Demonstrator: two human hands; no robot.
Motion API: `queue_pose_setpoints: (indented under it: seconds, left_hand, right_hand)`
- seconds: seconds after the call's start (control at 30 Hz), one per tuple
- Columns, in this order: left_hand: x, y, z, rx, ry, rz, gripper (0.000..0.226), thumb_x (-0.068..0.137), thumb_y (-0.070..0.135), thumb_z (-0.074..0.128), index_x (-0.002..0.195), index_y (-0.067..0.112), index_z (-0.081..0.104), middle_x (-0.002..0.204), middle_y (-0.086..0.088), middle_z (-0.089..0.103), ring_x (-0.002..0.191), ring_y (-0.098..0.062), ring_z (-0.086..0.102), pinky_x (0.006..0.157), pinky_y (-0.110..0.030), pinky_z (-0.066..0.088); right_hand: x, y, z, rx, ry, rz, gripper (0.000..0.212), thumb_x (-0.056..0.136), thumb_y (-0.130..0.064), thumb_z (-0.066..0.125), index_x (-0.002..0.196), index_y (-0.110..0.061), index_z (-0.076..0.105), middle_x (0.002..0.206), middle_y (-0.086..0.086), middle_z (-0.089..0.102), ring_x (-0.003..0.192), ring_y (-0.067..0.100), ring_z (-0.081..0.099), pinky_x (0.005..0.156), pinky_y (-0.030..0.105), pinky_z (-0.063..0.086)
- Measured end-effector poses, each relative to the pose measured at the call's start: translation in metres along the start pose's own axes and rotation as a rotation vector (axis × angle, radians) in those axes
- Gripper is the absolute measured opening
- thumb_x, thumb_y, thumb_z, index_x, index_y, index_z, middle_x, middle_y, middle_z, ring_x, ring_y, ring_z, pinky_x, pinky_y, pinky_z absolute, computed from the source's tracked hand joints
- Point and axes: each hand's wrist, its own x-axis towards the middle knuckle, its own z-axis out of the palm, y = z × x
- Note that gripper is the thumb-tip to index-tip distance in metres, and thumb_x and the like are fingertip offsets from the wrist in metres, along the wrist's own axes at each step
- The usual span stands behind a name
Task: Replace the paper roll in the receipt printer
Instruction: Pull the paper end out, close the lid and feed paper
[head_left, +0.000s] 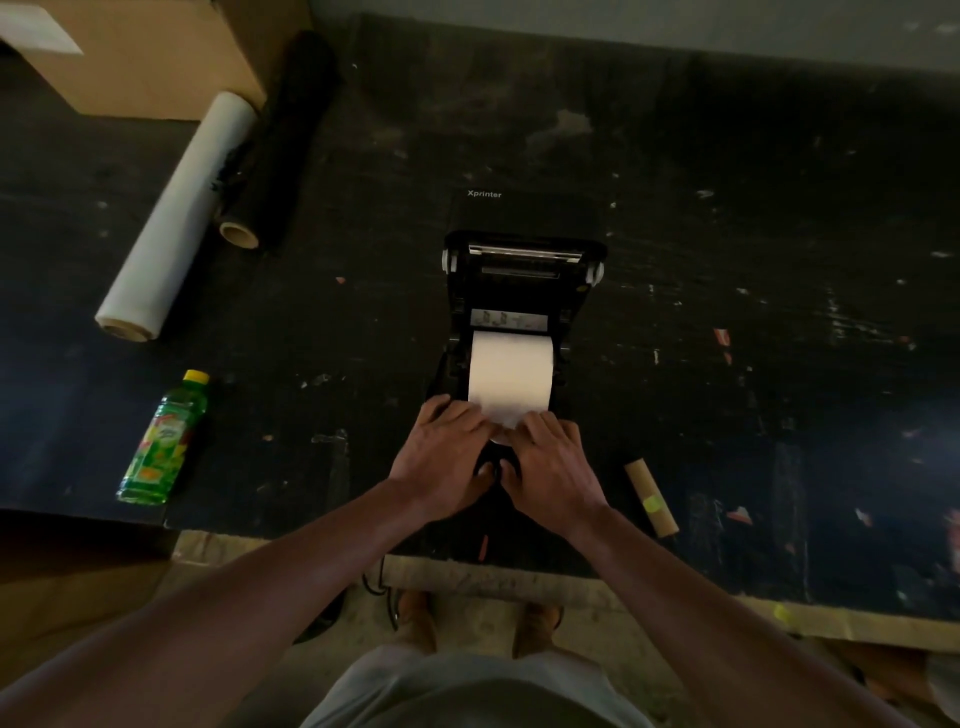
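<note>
A black receipt printer (524, 270) stands open on the dark table, its lid tipped back and marked Xprinter. A white paper roll (510, 370) lies in its bay, with the loose end drawn toward me. My left hand (447, 457) and my right hand (550, 467) rest side by side at the printer's near edge, fingers pressing on the paper's loose end. The paper edge is partly hidden under my fingers. An empty cardboard core (652, 498) lies on the table to the right of my right hand.
A green drink bottle (163, 439) lies at the left. Farther back left lie a long white roll (179, 215), a black roll (280, 140) and a cardboard box (145, 52). The table's front edge (519, 574) runs below my wrists.
</note>
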Motion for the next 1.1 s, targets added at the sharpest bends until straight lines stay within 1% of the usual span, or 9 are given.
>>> queue_pose_setpoints:
  seconds: [0.2, 0.37, 0.5, 0.63, 0.7, 0.8, 0.9, 0.97, 1.1]
  left_hand:
    - [-0.001, 0.003, 0.000, 0.063, -0.036, 0.021, 0.048, 0.093, 0.050, 0.052, 0.131, 0.025, 0.068, 0.123, 0.000, 0.065, 0.131, -0.023, 0.051, 0.123, -0.045, 0.029]
    - [-0.003, 0.003, 0.000, 0.013, -0.036, 0.035, 0.042, 0.094, 0.040, 0.062, 0.133, 0.027, 0.069, 0.120, -0.003, 0.066, 0.124, -0.023, 0.059, 0.127, -0.047, 0.023]
    - [-0.006, -0.001, -0.002, 0.008, -0.018, 0.029, 0.024, 0.092, 0.030, 0.067, 0.111, 0.027, 0.080, 0.111, -0.001, 0.072, 0.117, -0.022, 0.065, 0.123, -0.040, 0.016]
    - [-0.008, -0.003, 0.003, -0.039, 0.004, 0.029, 0.017, 0.084, 0.023, 0.074, 0.099, 0.027, 0.082, 0.096, 0.002, 0.073, 0.099, -0.020, 0.070, 0.113, -0.035, 0.024]
    - [-0.009, -0.004, 0.005, -0.099, 0.031, 0.024, 0.018, 0.084, 0.025, 0.072, 0.100, 0.026, 0.080, 0.099, 0.002, 0.071, 0.101, -0.020, 0.068, 0.108, -0.032, 0.029]
    - [-0.011, -0.005, 0.008, -0.143, 0.048, 0.043, 0.022, 0.083, 0.029, 0.070, 0.104, 0.022, 0.076, 0.119, -0.002, 0.069, 0.119, -0.022, 0.063, 0.112, -0.033, 0.033]
    - [-0.011, -0.002, 0.012, -0.124, 0.023, 0.047, 0.038, 0.086, 0.039, 0.057, 0.114, 0.018, 0.073, 0.132, -0.005, 0.068, 0.127, -0.021, 0.062, 0.119, -0.034, 0.027]
    - [-0.009, -0.002, 0.011, -0.101, 0.010, 0.043, 0.044, 0.086, 0.039, 0.063, 0.122, 0.015, 0.071, 0.136, -0.007, 0.068, 0.126, -0.023, 0.064, 0.121, -0.040, 0.028]
    - [-0.004, -0.002, 0.005, -0.047, 0.002, 0.055, 0.043, 0.088, 0.036, 0.067, 0.129, 0.020, 0.068, 0.135, 0.000, 0.068, 0.126, -0.019, 0.063, 0.125, -0.042, 0.023]
  right_hand:
    - [-0.004, -0.001, 0.003, -0.007, 0.027, -0.026, 0.036, 0.094, -0.033, 0.062, 0.127, -0.022, 0.068, 0.139, 0.003, 0.055, 0.133, 0.022, 0.049, 0.113, 0.044, 0.040]
    - [-0.008, -0.001, 0.002, -0.031, 0.032, -0.043, 0.031, 0.090, -0.026, 0.065, 0.121, -0.024, 0.067, 0.119, -0.001, 0.070, 0.114, 0.019, 0.064, 0.107, 0.040, 0.042]
    - [-0.013, 0.003, 0.004, -0.050, 0.058, -0.078, 0.016, 0.087, -0.015, 0.066, 0.100, -0.019, 0.072, 0.099, 0.001, 0.074, 0.096, 0.020, 0.069, 0.095, 0.039, 0.050]
    - [-0.013, 0.005, 0.005, -0.042, 0.071, -0.098, 0.008, 0.087, -0.015, 0.066, 0.092, -0.019, 0.070, 0.092, 0.002, 0.071, 0.090, 0.020, 0.067, 0.090, 0.038, 0.053]
    - [-0.011, 0.005, 0.003, -0.022, 0.090, -0.093, 0.006, 0.086, -0.017, 0.067, 0.091, -0.019, 0.069, 0.091, 0.002, 0.071, 0.089, 0.020, 0.067, 0.089, 0.038, 0.053]
    - [-0.011, 0.003, 0.003, 0.002, 0.108, -0.082, 0.008, 0.084, -0.017, 0.065, 0.092, -0.018, 0.067, 0.095, 0.002, 0.069, 0.091, 0.021, 0.065, 0.085, 0.036, 0.050]
    - [-0.012, 0.003, 0.008, 0.000, 0.069, -0.056, 0.023, 0.085, -0.019, 0.067, 0.108, -0.018, 0.065, 0.115, 0.002, 0.067, 0.109, 0.020, 0.062, 0.095, 0.037, 0.050]
    - [-0.012, 0.004, 0.010, 0.011, 0.064, -0.042, 0.030, 0.086, -0.019, 0.068, 0.115, -0.017, 0.065, 0.120, 0.004, 0.069, 0.114, 0.021, 0.063, 0.101, 0.038, 0.050]
    - [-0.011, 0.004, 0.003, 0.013, 0.114, -0.078, 0.018, 0.084, -0.021, 0.062, 0.101, -0.015, 0.065, 0.095, 0.005, 0.074, 0.091, 0.024, 0.071, 0.091, 0.041, 0.053]
